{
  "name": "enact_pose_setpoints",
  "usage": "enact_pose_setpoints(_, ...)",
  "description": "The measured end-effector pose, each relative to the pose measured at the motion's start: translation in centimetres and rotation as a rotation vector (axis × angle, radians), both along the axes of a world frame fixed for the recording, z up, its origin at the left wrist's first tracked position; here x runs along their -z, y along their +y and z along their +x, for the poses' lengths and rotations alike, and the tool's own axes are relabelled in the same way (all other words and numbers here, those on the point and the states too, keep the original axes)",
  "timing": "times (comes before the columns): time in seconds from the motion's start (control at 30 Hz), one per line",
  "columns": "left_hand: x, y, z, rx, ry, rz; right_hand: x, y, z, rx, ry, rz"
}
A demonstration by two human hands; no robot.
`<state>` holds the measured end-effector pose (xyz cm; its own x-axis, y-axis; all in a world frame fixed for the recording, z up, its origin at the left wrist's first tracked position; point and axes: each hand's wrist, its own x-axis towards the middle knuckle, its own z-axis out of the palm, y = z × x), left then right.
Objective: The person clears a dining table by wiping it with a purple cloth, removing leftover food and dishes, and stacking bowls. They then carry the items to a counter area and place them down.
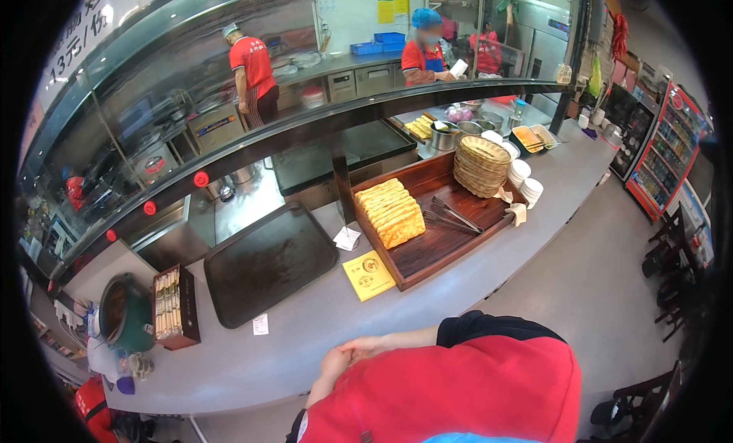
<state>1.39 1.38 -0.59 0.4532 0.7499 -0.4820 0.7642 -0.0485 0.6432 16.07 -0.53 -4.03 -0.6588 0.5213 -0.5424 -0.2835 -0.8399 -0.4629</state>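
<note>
My left hand (336,360) and my right hand (362,348) are clasped together at the near edge of the grey counter (305,344). Their fingers are closed against each other; no object shows in them, and the palms are hidden. Closest beyond them is a yellow printed card (368,276). It lies against a wooden tray (458,264) that holds a row of golden flatbreads (389,211), metal tongs (456,217) and a stack of woven baskets (482,165). A large black tray (269,261) lies to the left, with a small paper slip (261,324) at its near edge.
At the left stand a box of wrapped chopsticks (175,305) and a green bucket (126,313). White bowls (531,189) are stacked right of the wooden tray. Behind a glass partition, co-workers (253,69) stand in a kitchen. A drinks fridge (668,149) and dark chairs are far right.
</note>
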Motion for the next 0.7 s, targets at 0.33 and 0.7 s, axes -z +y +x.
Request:
enact_pose_setpoints(0.33, 0.8, -1.3, 0.5, 0.048, 0.079, 0.067, 8.9, 1.1, -1.4, 0.043, -0.07, 0.154)
enact_pose_setpoints(0.7, 0.5, -2.7, 2.5, 0.098, 0.033, -0.021, 0.0, -4.2, 0.5, 0.198, -0.271, -0.021)
